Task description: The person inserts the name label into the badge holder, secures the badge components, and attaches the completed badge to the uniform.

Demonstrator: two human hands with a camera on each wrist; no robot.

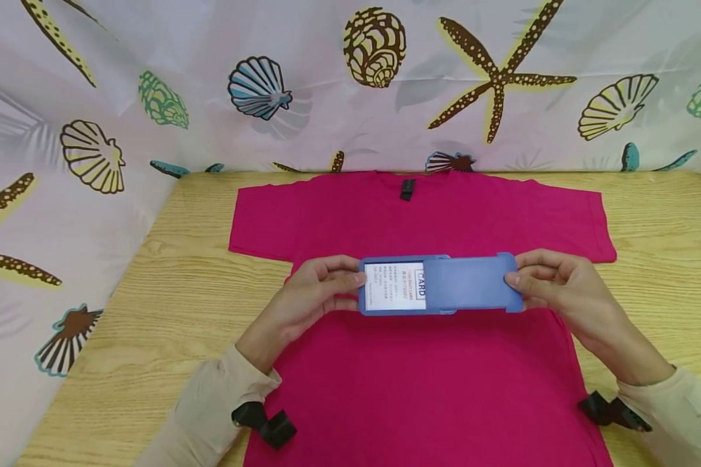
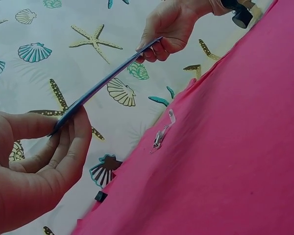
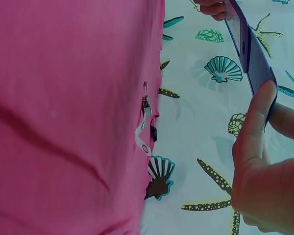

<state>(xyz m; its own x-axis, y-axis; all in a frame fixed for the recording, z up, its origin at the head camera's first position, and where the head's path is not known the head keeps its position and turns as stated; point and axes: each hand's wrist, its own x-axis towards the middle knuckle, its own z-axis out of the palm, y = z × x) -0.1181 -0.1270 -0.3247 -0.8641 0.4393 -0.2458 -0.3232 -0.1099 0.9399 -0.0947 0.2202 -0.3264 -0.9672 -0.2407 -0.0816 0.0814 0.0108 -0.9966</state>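
A blue sliding badge holder (image 1: 473,283) is held level above a magenta T-shirt (image 1: 420,376). Its cover is drawn out to the right, baring a white card (image 1: 388,288) with printed text in the left half. My left hand (image 1: 321,288) pinches the holder's left end between thumb and fingers. At the opposite end, my right hand (image 1: 566,285) pinches the cover. Both wrist views show the holder nearly edge-on, away from the cloth. On the shirt lies a metal badge clip with a clear strap (image 2: 162,133), which the head view does not show.
The shirt lies spread on a wood-grain table (image 1: 152,311), its neck label (image 1: 407,189) toward the far edge. A white cloth printed with shells and starfish (image 1: 327,130) hangs behind and at the left. Black bands (image 1: 265,425) are on both sleeves.
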